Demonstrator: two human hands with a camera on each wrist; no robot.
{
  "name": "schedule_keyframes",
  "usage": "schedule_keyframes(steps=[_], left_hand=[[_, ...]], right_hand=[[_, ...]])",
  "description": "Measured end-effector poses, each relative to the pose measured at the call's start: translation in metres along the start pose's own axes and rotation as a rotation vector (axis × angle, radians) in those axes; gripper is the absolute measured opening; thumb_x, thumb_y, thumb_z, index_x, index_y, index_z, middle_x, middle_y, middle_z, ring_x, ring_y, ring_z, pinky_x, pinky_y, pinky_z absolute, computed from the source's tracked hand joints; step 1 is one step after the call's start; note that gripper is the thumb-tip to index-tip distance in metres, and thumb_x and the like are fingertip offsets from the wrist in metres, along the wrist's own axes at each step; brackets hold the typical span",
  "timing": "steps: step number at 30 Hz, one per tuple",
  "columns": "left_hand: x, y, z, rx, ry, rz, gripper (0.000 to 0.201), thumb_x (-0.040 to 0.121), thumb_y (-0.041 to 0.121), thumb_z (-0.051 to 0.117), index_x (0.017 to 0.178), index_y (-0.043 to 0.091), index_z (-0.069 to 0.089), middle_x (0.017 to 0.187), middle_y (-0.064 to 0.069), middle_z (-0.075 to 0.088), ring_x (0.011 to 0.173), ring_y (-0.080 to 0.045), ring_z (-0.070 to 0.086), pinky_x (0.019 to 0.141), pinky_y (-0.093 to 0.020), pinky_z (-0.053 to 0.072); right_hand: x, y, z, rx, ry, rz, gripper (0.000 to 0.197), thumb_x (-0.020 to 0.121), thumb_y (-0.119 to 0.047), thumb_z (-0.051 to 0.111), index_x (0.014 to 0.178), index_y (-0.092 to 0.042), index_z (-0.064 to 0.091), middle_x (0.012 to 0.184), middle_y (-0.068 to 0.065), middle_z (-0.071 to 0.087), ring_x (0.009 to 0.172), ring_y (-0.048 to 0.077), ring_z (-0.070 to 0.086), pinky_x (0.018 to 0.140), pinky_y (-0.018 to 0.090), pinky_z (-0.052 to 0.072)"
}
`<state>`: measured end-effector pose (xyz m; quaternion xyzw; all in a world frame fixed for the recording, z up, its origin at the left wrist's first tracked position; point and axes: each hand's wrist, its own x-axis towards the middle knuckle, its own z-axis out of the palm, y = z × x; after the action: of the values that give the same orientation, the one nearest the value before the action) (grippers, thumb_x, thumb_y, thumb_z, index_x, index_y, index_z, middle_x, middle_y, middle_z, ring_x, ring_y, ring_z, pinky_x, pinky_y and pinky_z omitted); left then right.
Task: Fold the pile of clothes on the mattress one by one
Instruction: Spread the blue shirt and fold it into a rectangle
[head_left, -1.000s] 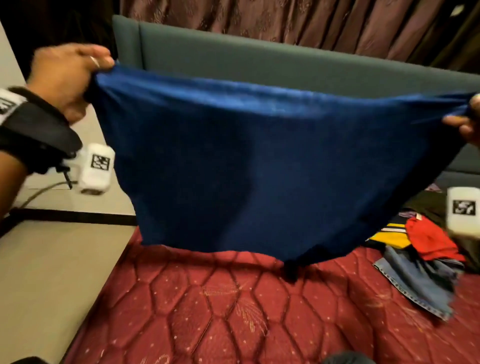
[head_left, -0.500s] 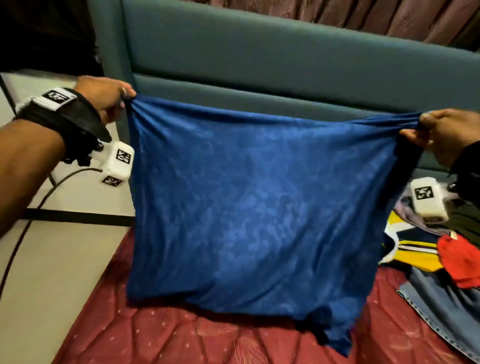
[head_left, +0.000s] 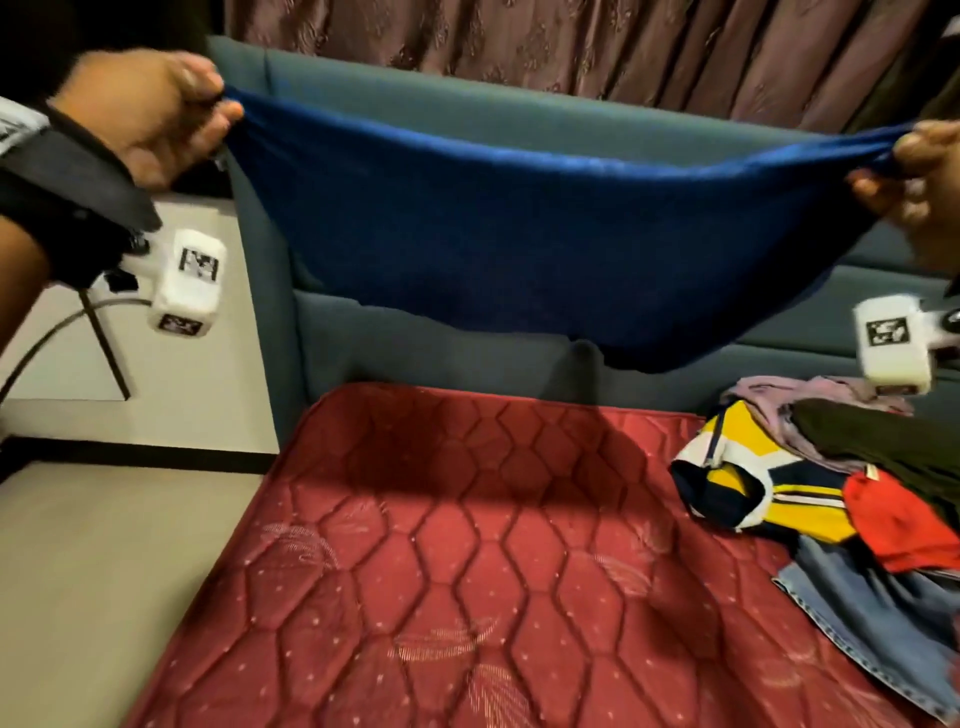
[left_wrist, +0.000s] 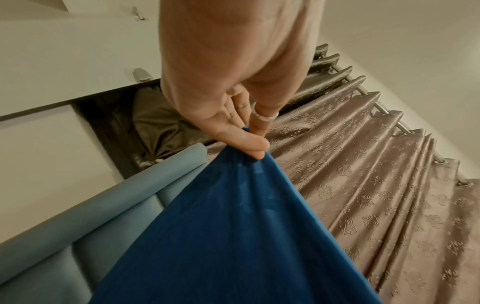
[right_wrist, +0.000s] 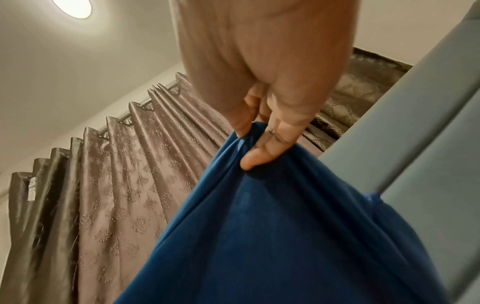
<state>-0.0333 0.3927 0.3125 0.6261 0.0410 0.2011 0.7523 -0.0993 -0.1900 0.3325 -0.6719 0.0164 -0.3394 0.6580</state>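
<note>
- Above the mattress (head_left: 415, 571), I hold a blue garment (head_left: 519, 234) stretched in the air before the teal headboard (head_left: 519, 93).
- My left hand (head_left: 150, 109) pinches one top corner; my right hand (head_left: 930, 171) pinches the other.
- At the mattress's right edge lies the pile of clothes (head_left: 831, 493).

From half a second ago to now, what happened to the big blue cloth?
The blue cloth went up: its bottom edge hung down near the red mattress before, and now it is well clear, in front of the headboard. The left hand and right hand keep pinching its top corners. The clothes pile stayed put.
</note>
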Motion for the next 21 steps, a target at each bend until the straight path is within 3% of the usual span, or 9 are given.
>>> schedule_keyframes(steps=[1,2,3,6,11,15,18,21], left_hand=[[-0.014,-0.006,0.000,0.010,0.011,0.006,0.020,0.100,0.016,0.051,0.087,0.027,0.061,0.070,0.016,0.068,0.073,0.006,0.069,0.072,-0.008,0.053],[-0.023,-0.017,-0.002,-0.001,0.029,0.012,0.020,0.100,0.014,0.052,0.087,0.026,0.061,0.063,0.017,0.068,0.072,0.004,0.070,0.074,-0.009,0.054],[-0.032,-0.031,-0.008,-0.007,0.034,0.004,0.020,0.099,0.013,0.053,0.087,0.025,0.062,0.060,0.017,0.068,0.070,0.003,0.070,0.072,-0.010,0.054],[-0.057,-0.081,-0.022,-0.043,0.031,-0.085,0.018,0.098,0.012,0.056,0.087,0.023,0.062,0.066,0.012,0.069,0.066,0.000,0.070,0.064,-0.011,0.054],[-0.101,-0.190,-0.051,0.032,0.041,-0.252,0.010,0.097,0.015,0.062,0.088,0.019,0.063,0.081,0.001,0.068,0.065,0.000,0.067,0.061,-0.011,0.055],[-0.147,-0.268,-0.079,0.122,0.101,-0.384,0.013,0.095,0.009,0.060,0.086,0.017,0.066,0.065,0.007,0.070,0.052,0.002,0.063,0.053,-0.010,0.052],[-0.183,-0.312,-0.104,0.175,0.114,-0.471,0.011,0.095,0.006,0.060,0.090,0.013,0.066,0.079,-0.005,0.067,0.050,0.001,0.061,0.052,-0.011,0.051],[-0.214,-0.343,-0.128,0.216,0.164,-0.538,0.015,0.096,0.003,0.058,0.089,0.014,0.066,0.073,-0.004,0.068,0.048,-0.002,0.062,0.050,-0.013,0.052]], right_hand=[[-0.020,0.003,0.006,0.029,-0.016,0.035,0.025,0.083,-0.022,0.073,0.097,-0.021,0.052,0.085,-0.006,0.058,0.065,0.006,0.072,0.067,0.019,0.057],[-0.027,0.013,0.007,0.031,-0.025,0.073,0.013,0.096,-0.010,0.057,0.095,-0.022,0.052,0.089,-0.002,0.057,0.063,0.007,0.072,0.064,0.020,0.058],[-0.035,0.027,0.004,-0.041,-0.022,0.121,0.020,0.100,-0.005,0.048,0.092,-0.022,0.054,0.091,0.000,0.057,0.063,0.008,0.072,0.064,0.021,0.059],[-0.069,0.081,-0.010,-0.105,-0.054,0.258,0.021,0.101,-0.002,0.048,0.090,-0.018,0.057,0.082,0.003,0.065,0.064,0.010,0.073,0.066,0.023,0.061],[-0.128,0.184,-0.041,-0.207,-0.126,0.488,0.020,0.102,-0.001,0.045,0.093,-0.015,0.057,0.090,0.007,0.064,0.073,0.011,0.075,0.050,0.016,0.053],[-0.182,0.253,-0.069,-0.320,-0.214,0.610,0.015,0.102,-0.001,0.047,0.099,-0.010,0.059,0.070,-0.001,0.072,0.061,0.007,0.071,0.046,0.015,0.048],[-0.217,0.290,-0.097,-0.415,-0.283,0.683,0.015,0.101,-0.005,0.051,0.110,0.000,0.062,0.085,0.016,0.060,0.063,0.016,0.063,0.051,0.020,0.042],[-0.254,0.304,-0.117,-0.458,-0.350,0.756,0.014,0.100,-0.008,0.053,0.109,-0.003,0.063,0.085,0.022,0.062,0.060,0.020,0.067,0.048,0.018,0.039]])
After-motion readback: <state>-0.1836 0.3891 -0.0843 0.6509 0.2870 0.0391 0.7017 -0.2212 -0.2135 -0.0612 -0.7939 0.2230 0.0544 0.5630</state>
